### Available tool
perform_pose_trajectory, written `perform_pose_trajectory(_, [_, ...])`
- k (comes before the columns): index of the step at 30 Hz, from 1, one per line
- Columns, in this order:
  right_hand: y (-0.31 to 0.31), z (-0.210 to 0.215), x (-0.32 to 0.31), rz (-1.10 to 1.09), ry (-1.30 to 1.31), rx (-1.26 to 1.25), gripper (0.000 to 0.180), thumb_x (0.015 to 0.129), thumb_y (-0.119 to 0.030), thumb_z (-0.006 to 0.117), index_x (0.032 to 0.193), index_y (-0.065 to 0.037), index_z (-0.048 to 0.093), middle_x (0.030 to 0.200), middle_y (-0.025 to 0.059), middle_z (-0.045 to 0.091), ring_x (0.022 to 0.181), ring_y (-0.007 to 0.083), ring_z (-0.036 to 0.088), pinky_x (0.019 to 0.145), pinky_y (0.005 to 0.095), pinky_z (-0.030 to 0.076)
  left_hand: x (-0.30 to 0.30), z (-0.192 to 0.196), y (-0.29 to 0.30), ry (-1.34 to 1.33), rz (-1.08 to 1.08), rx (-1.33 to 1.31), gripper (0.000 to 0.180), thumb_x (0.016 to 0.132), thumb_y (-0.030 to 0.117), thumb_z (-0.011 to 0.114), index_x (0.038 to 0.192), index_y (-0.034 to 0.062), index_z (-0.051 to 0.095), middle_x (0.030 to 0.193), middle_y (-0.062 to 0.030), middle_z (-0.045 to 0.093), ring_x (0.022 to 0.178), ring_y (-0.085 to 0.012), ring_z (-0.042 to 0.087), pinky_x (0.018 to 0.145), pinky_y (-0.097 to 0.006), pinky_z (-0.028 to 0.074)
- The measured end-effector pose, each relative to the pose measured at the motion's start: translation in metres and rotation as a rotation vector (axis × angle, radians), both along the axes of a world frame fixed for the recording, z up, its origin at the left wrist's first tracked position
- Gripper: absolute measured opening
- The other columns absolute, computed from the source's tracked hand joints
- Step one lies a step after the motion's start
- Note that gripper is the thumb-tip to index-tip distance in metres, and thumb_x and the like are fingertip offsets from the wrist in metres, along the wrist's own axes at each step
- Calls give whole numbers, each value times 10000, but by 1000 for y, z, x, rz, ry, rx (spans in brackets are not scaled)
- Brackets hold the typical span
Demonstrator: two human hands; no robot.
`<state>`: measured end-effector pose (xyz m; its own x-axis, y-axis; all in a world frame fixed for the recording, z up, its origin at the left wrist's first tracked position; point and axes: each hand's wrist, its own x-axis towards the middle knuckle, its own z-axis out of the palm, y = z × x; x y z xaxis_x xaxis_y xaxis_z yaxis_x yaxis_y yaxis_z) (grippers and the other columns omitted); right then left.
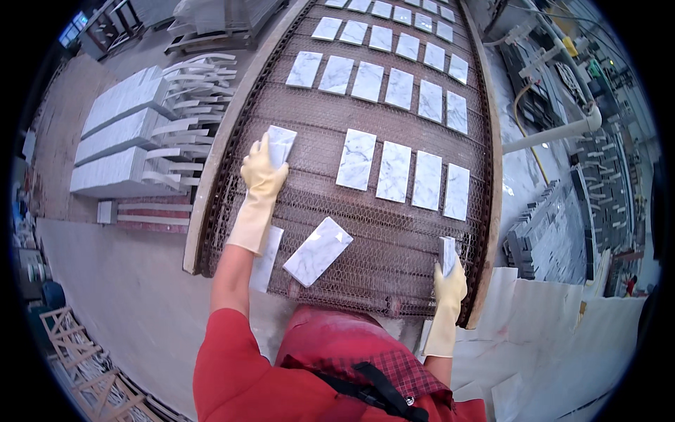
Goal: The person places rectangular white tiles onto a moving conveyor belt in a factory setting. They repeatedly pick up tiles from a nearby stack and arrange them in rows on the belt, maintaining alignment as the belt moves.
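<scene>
Item: white marble tile with grey veining, rectangular, thin.

Left hand (263, 171), in a yellow rubber glove, lay at centre left of the frame, fingers closed over the left tile (280, 144), which rested on the wire-mesh belt (365, 232).

Right hand (450, 281), likewise gloved, sat at lower right, fingers wrapped round a second tile (447, 253) held on edge, near the belt's right rail.

Handling, as judged: stiff, fairly heavy for its size, smooth-faced and probably slippery under wet gloves; corners and edges likely to chip. Best taken by the long edges, not a corner.

Surroundings: a loose tile (318, 251) lay askew at lower centre, and another (266, 259) under the left forearm, partly hidden. A row of four tiles (403, 176) stood mid-frame, just right of the left hand; further rows (383, 84) ran toward the top. Stacked marble slabs (116, 141) stood at upper left, a white pipe (555, 130) at upper right.

Obstruction: the askew tile lay between the two hands.
</scene>
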<state>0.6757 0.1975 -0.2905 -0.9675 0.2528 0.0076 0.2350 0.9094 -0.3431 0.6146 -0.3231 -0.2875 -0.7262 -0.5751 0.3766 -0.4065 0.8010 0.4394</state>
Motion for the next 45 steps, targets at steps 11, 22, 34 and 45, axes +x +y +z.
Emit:
perform_pose_trajectory(11, [-3, -7, -3, -16, -17, 68, 688, 966, -368, 795, 1602, -240, 565, 1231, 195, 782, 1152, 419, 741, 1001, 532, 580, -46, 13, -2, -157, 110, -36, 918, 830, 360, 901, 1624, 147, 492, 1546, -241, 582, 1227, -460, 690, 1017, -559, 590])
perform_pose_trajectory(22, [-10, -8, -2, -32, -26, 93, 670, 972, -371, 794, 1589, -234, 573, 1204, 215, 781, 1102, 437, 751, 965, 550, 590, -41, 48, 18, -176, -61, -149, 800, 874, 406, 881, 1555, 145, 551, 1421, -199, 633, 1184, -437, 718, 975, -540, 615])
perform_pose_trajectory(34, [-4, -26, -5, 7, 55, 102, 681, 966, -362, 801, 1592, -229, 568, 1192, 209, 780, 1109, 438, 749, 965, 549, 587, -126, 22, 86, -343, -101, -230, 649, 916, 489, 839, 1402, 115, 624, 1246, -155, 629, 1100, -360, 750, 749, -445, 650])
perform_pose_trajectory(45, [-12, -19, -6, -25, -6, 111, 681, 963, -372, 800, 1589, -229, 573, 1140, 214, 792, 1075, 437, 757, 948, 558, 590, -48, 18, 5, -282, 5, -213, 683, 951, 395, 809, 1541, 162, 558, 1477, -145, 593, 1306, -384, 607, 1070, -577, 521])
